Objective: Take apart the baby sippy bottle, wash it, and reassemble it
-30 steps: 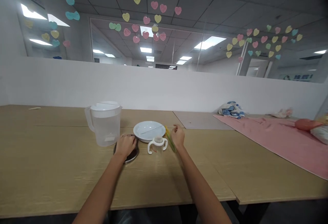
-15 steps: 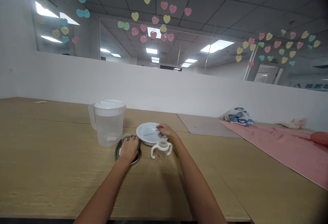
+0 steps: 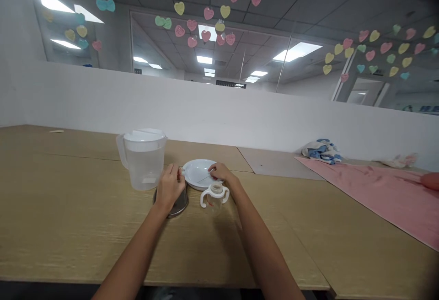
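My left hand (image 3: 170,184) is closed above a dark oval tray (image 3: 182,205), its fingers pinched together. A small pale thing shows at the fingertips, too small to name. My right hand (image 3: 220,172) reaches over the right side of a white plate (image 3: 197,172), fingers curled down to its surface. A thin line, perhaps a slender stick, lies on the plate by those fingertips; whether they grip it is unclear. Between my forearms stands a clear baby bottle (image 3: 215,203) with a white two-handled collar and an uncovered mouth. My left hand hides much of the tray.
Left of the tray stands a lidded clear plastic pitcher (image 3: 146,165) with liquid inside. On the right lie a pink cloth (image 3: 373,195) and a crumpled blue-and-white cloth (image 3: 322,150). A white wall (image 3: 219,117) with glass above closes off the back of the wooden table (image 3: 85,222).
My left hand has lifted out of the tray, and the clear, rounded piece by its fingers is no longer visible there. My right hand has shifted slightly at the plate. The view has tilted a little.
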A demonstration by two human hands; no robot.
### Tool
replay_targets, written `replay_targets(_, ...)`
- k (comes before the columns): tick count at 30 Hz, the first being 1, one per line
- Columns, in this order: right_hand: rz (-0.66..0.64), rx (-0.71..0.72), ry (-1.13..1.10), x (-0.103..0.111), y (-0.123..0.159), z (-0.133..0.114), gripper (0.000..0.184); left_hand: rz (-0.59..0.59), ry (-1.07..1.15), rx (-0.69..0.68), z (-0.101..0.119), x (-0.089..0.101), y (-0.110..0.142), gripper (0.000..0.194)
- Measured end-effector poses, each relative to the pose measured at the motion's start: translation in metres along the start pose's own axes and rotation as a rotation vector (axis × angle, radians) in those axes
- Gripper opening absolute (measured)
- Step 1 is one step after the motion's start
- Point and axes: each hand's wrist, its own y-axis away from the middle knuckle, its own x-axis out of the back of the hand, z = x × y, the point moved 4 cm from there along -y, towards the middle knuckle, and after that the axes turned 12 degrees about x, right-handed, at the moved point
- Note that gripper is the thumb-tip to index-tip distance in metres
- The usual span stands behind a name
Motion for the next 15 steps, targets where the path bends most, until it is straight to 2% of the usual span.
replay_targets(2, 0.105, 0.042, 0.021, 0.013, 0.000, -0.010, 0.032, 0.093, 0.198, 0.026, 0.005, 0.005, -0.005, 0.007)
replay_targets(4, 0.226, 0.086, 0.038, 0.032, 0.001, -0.025, 0.032, 0.120, 0.388, 0.079, 0.009, 0.007, -0.012, 0.002)
replay_targets(8, 0.429, 0.193, 0.046, 0.076, 0.013, -0.064, 0.031, 0.030, 0.631, 0.205, 0.015, -0.005, -0.027, 0.006)
replay_targets(11, 0.651, 0.457, 0.032, 0.104, 0.038, -0.103, 0.030, -0.049, 0.781, 0.288, 0.014, -0.021, -0.036, 0.008)
replay_targets(12, 0.695, 0.523, 0.048, 0.110, 0.046, -0.115, 0.031, -0.069, 0.820, 0.299, 0.014, -0.025, -0.038, 0.011)
replay_targets(15, 0.708, 0.633, 0.105, 0.113, 0.064, -0.141, 0.045, -0.106, 0.874, 0.290, 0.014, -0.035, -0.037, 0.016)
